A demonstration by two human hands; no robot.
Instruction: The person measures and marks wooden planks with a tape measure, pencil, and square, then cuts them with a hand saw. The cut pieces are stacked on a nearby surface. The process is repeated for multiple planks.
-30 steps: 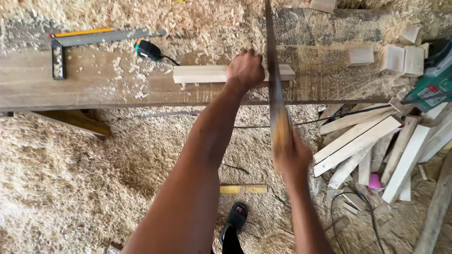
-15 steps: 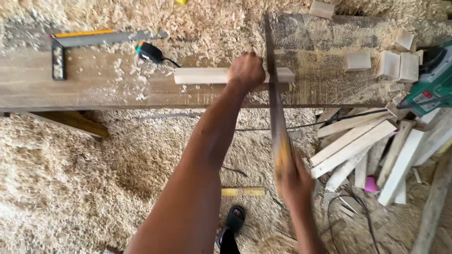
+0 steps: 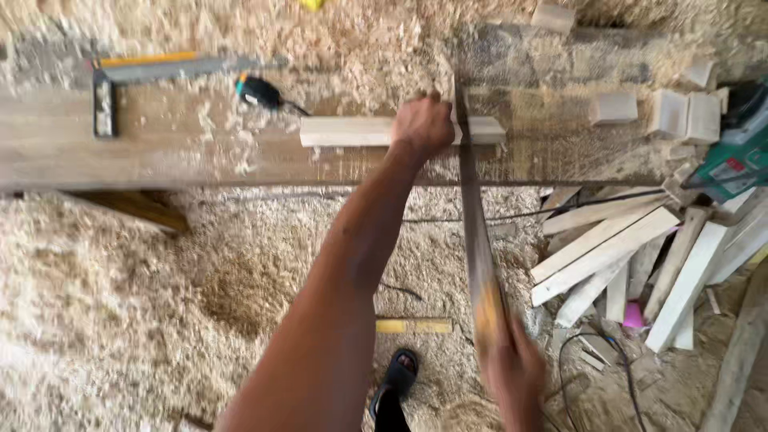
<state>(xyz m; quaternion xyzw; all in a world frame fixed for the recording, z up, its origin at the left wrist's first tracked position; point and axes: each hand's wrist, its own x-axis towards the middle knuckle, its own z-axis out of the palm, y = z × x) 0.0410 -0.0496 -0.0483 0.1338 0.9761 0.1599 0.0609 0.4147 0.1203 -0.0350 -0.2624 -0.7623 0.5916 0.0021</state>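
Right hand clenched on handsaw, drawn nearer (blurred); left hand still clamps wood strip; cut ongoing.

Green power tool, far right: small pale label with red patch, blurred.

One head-worn camera looks steeply down from close above, along both outstretched arms, onto the long worn wooden table and sawdust-covered floor.
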